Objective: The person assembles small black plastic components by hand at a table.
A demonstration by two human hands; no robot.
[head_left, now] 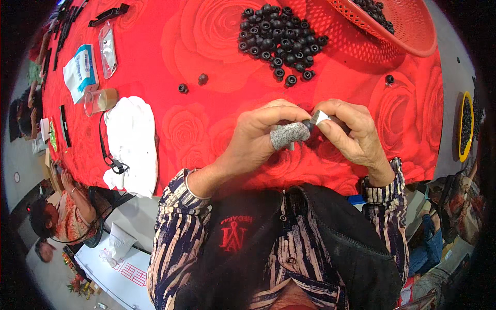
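My left hand is closed, pinching a small black round part between its fingertips. A grey knitted finger sleeve covers one of that hand's fingers. My right hand is closed too, gripping a small flat silvery piece that looks like a blade, held against or very close to the black part. Both hands meet over the red rose-patterned tablecloth. Beyond them lies a heap of similar black round parts, several with a hole showing on top.
A red perforated basket with more black parts stands at the far right. Stray black parts lie apart from the heap. To the left are a white cloth, glasses, a tipped plastic cup and a blue-white packet. Other people sit nearby.
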